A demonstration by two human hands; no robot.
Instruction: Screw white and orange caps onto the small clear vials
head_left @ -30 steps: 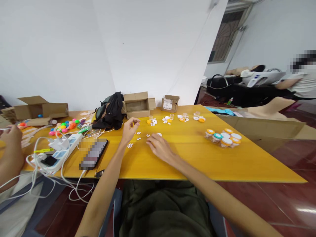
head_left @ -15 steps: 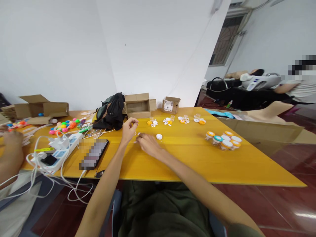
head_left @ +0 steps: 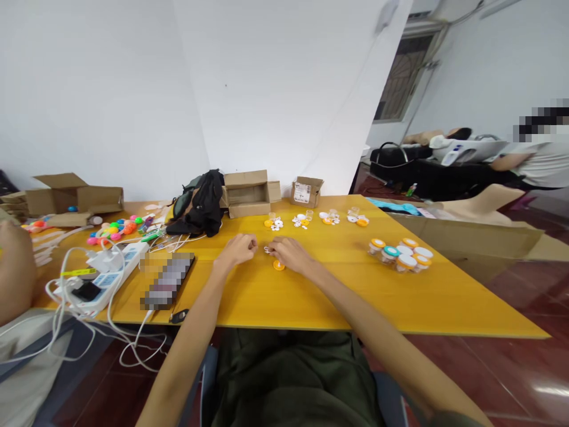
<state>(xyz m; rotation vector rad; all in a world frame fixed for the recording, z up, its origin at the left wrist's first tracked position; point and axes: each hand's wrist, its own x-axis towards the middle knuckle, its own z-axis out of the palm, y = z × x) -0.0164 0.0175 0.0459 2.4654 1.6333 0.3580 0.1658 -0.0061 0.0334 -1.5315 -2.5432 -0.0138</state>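
Note:
My left hand (head_left: 240, 249) is over the yellow table with its fingers curled closed. Whatever it may hold is hidden. A short gap separates it from my right hand (head_left: 288, 254), whose fingers are pinched together at a small white plastic piece (head_left: 267, 249). Just below the right hand an orange round lid (head_left: 278, 265) lies on the wood. Farther back, several small groups stand in a row, each with a clear cup, a lid and little white pieces (head_left: 277, 224).
Lidded clear jars (head_left: 406, 263) cluster at the right. On the left are a phone (head_left: 171, 280), a power strip (head_left: 120, 276) with tangled cables and colourful balls (head_left: 115, 228). A black bag (head_left: 200, 204) and open cardboard boxes (head_left: 249, 209) line the back. Another person's arm (head_left: 15, 273) is at far left.
My right hand has shifted right, and my left hand has come lower and a little right. An orange lid now shows below my right hand; the white disc seen there earlier is no longer visible.

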